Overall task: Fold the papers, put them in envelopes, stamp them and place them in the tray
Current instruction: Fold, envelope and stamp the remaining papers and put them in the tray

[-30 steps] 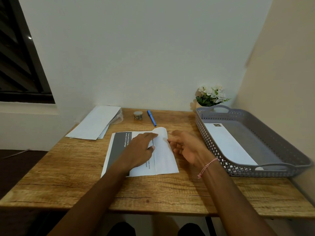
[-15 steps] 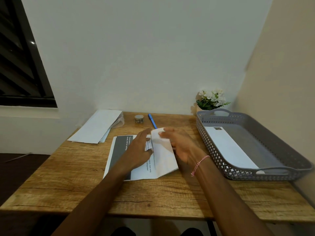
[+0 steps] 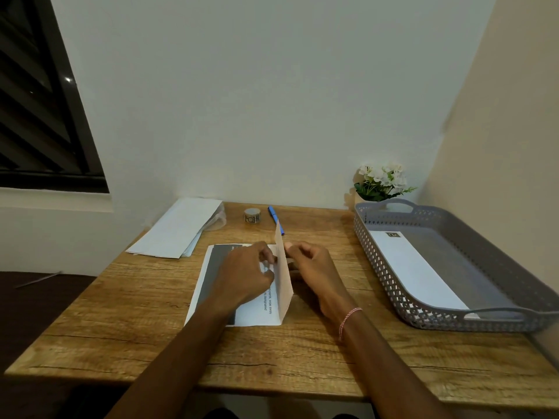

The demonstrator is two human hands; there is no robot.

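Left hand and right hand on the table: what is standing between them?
The head view shows the paper there: its right part stands nearly upright between the left hand and the right hand, and both hold it.

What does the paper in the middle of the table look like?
The white printed sheet of paper lies on the wooden table, with a dark grey band along its left side and small lines of text. Its right part stands up almost straight along a crease. The left hand and right hand hold that raised flap from either side.
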